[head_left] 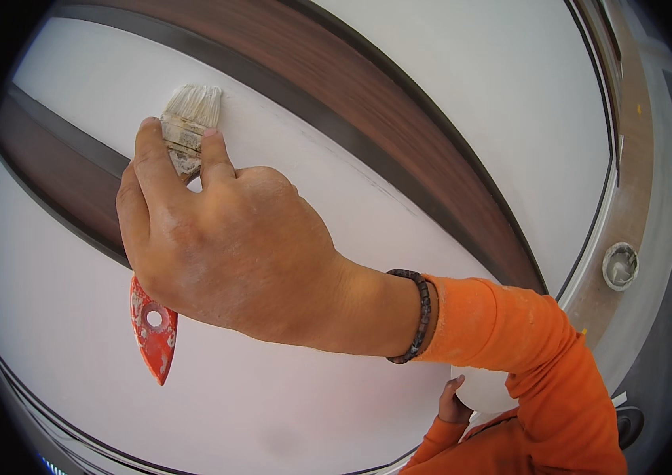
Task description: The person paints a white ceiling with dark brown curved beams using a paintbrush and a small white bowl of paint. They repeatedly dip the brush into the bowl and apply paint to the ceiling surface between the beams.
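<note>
My right hand (233,245) reaches left across the view and is closed on a paintbrush (184,131). The bristles are whitish, the metal band is caked with paint, and the red, paint-spotted handle (160,348) sticks out below the hand. Its bristles are at a white panel (304,142) between two dark brown wood-look strips (399,95); I cannot tell how firmly they touch. Low in the view, my left hand (455,402) is closed at the edge of a pale tub (485,388), partly hidden by my right sleeve.
Faint grey streaks mark the panel along the brown strip's black edge. Another white panel (526,79) lies beyond it. At the right, a round whitish container (620,266) with pale residue sits on a brownish band. A dark round thing (629,427) shows beside my right sleeve.
</note>
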The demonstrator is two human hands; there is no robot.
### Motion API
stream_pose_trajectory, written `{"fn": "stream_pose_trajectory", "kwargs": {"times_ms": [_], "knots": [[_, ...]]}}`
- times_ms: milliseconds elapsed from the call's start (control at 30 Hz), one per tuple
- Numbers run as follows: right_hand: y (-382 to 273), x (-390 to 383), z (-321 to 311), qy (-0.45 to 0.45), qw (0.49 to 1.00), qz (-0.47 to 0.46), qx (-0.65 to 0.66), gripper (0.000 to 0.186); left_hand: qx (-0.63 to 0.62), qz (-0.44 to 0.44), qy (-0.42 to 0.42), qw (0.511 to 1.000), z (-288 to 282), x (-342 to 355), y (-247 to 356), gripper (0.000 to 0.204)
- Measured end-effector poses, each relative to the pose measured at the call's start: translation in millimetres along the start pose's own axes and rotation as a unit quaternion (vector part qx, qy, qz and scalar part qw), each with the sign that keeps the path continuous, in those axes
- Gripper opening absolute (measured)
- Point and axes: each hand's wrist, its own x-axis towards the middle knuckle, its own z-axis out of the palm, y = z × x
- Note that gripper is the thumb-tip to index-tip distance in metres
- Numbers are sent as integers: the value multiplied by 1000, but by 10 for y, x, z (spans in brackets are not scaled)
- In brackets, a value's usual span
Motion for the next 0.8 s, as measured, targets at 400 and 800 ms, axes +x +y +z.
{"fn": "stream_pose_trajectory", "kwargs": {"times_ms": [400,800], "knots": [[-27,-230,-12,-41,999,34,-12,41,18,52,27,998,-19,121,-78,37],[-2,-295,-150,-89,995,33,-18,52,21,61,7,998,-10,158,-191,52]]}}
